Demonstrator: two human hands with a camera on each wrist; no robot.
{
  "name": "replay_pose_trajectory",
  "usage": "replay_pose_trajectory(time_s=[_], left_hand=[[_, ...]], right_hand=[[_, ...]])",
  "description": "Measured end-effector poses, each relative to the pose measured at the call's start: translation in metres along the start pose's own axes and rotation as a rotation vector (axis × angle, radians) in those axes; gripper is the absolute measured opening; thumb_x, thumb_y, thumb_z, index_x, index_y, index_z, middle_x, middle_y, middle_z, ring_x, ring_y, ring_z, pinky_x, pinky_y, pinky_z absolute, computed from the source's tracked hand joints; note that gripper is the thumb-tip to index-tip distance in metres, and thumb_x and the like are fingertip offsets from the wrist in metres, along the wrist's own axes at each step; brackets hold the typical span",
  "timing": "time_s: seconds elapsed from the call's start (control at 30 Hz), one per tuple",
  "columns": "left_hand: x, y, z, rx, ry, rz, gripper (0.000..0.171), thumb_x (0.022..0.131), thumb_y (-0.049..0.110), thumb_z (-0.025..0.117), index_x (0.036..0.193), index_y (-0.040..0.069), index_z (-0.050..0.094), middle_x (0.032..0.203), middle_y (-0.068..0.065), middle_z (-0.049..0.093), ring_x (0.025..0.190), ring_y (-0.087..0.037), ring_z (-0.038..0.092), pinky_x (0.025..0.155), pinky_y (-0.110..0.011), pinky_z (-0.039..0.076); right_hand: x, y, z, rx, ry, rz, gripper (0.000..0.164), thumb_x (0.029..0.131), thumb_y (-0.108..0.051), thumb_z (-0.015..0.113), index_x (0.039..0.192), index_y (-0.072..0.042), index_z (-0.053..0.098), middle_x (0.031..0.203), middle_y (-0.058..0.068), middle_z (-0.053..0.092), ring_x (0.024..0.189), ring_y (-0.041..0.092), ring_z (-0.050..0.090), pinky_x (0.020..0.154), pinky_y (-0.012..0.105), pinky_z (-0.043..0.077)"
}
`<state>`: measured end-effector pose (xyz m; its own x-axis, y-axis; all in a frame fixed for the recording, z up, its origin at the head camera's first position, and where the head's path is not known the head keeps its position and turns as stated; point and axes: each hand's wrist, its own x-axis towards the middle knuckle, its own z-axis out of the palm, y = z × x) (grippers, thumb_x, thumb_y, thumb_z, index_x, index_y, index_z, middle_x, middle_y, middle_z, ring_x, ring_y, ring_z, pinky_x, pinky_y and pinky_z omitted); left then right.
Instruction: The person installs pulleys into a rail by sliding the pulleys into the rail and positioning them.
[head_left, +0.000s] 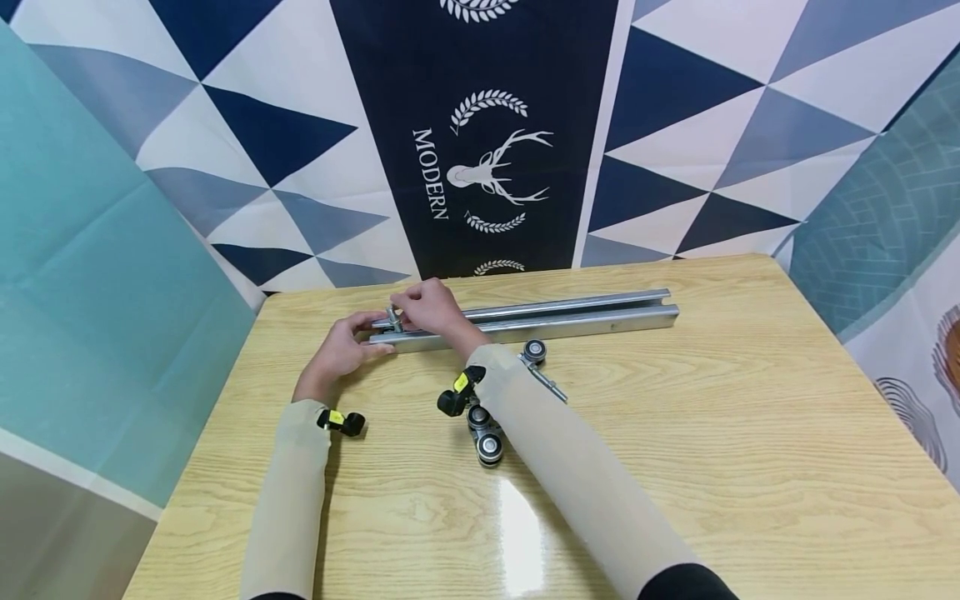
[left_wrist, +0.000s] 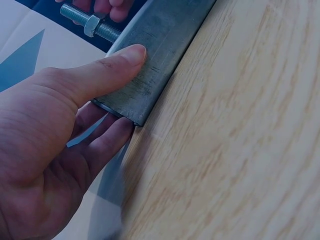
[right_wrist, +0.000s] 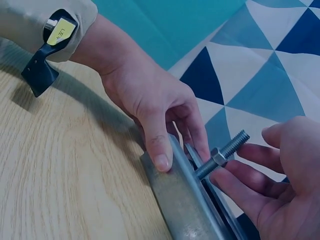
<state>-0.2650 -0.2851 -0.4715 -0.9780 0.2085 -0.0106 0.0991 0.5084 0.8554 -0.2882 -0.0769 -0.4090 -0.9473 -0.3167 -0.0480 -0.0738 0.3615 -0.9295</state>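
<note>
Left hand: The left hand [head_left: 347,343] is clamped on the left end of a metal rail [head_left: 570,327], thumb laid along the outer wall, fingers at the cut end.
Right hand: I see the right hand [head_left: 431,307] with its fingers loosely bent and apart beside a threaded bolt [right_wrist: 235,144], not wrapped around it; whether a fingertip touches, I cannot tell.
Bolt: It rises at a tilt from the rail's slot near the left end, a hex nut [right_wrist: 218,157] partway up its thread.
Rail: It lies on the table [head_left: 750,400] toward the far edge, slot upward, running left to right.
Wrist tag: My right-wrist feed catches a yellow tag [right_wrist: 61,32] on the left sleeve's black clip; its small marks are too blurred for me to read.
Wall lettering: "MODERN" runs sideways down a black panel [head_left: 408,62], beside a white stag's head and leafy sprigs.
Head view only: Roller pieces [head_left: 490,448] sit nearer the person, partly behind the right sleeve [head_left: 577,475].
Left-wrist view: I get scuffs on the rail's wall close up.
Surface: Pale wood grain, a bright reflection at the near side.
Room: Blue, grey and white triangles flank the panel; a turquoise sheet [head_left: 97,250] hangs at left.
</note>
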Motion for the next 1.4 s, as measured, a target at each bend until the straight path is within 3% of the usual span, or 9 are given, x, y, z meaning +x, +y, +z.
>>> replay_pose_trajectory(time_s=[0.17, 0.5, 0.77, 1.17, 1.4], left_hand=[[0.000, 0.001, 0.000, 0.002, 0.003, 0.001, 0.065, 0.081, 0.017, 0.084, 0.139, 0.006, 0.056, 0.140, -0.019, 0.057, 0.124, -0.036, 0.057, 0.107, -0.054, 0.045], [0.000, 0.001, 0.000, -0.004, 0.009, -0.021, 0.067, 0.081, 0.019, 0.084, 0.140, 0.008, 0.055, 0.142, -0.018, 0.056, 0.126, -0.035, 0.056, 0.110, -0.054, 0.043], [-0.001, 0.000, -0.001, -0.004, 0.005, -0.024, 0.068, 0.081, 0.019, 0.084, 0.142, 0.009, 0.054, 0.143, -0.019, 0.055, 0.127, -0.037, 0.055, 0.111, -0.055, 0.042], [-0.001, 0.002, -0.001, -0.016, 0.012, -0.035, 0.067, 0.080, 0.018, 0.084, 0.140, 0.008, 0.056, 0.143, -0.019, 0.054, 0.126, -0.036, 0.055, 0.110, -0.055, 0.043], [-0.001, 0.002, 0.001, -0.005, 0.016, -0.043, 0.067, 0.081, 0.020, 0.084, 0.141, 0.010, 0.055, 0.145, -0.019, 0.053, 0.126, -0.036, 0.054, 0.110, -0.055, 0.043]], right_hand=[[0.000, 0.001, 0.000, 0.053, -0.001, 0.031, 0.032, 0.100, -0.032, 0.060, 0.099, -0.006, 0.079, 0.089, 0.017, 0.076, 0.082, 0.026, 0.074, 0.076, 0.033, 0.064], [0.004, -0.001, -0.019, 0.132, -0.007, 0.063, 0.036, 0.100, -0.032, 0.060, 0.104, -0.002, 0.078, 0.089, 0.012, 0.073, 0.075, 0.018, 0.071, 0.073, 0.028, 0.064], [0.003, -0.006, -0.032, 0.152, 0.000, 0.063, 0.034, 0.100, -0.032, 0.061, 0.098, -0.002, 0.079, 0.085, 0.015, 0.073, 0.076, 0.021, 0.073, 0.071, 0.029, 0.064], [0.003, -0.010, -0.051, 0.167, 0.008, 0.007, 0.035, 0.099, -0.030, 0.061, 0.094, 0.000, 0.078, 0.078, 0.011, 0.069, 0.068, 0.015, 0.068, 0.069, 0.027, 0.063], [-0.003, -0.004, -0.066, 0.135, -0.028, 0.005, 0.034, 0.099, -0.032, 0.062, 0.097, -0.003, 0.078, 0.089, 0.014, 0.072, 0.075, 0.017, 0.071, 0.071, 0.027, 0.063]])
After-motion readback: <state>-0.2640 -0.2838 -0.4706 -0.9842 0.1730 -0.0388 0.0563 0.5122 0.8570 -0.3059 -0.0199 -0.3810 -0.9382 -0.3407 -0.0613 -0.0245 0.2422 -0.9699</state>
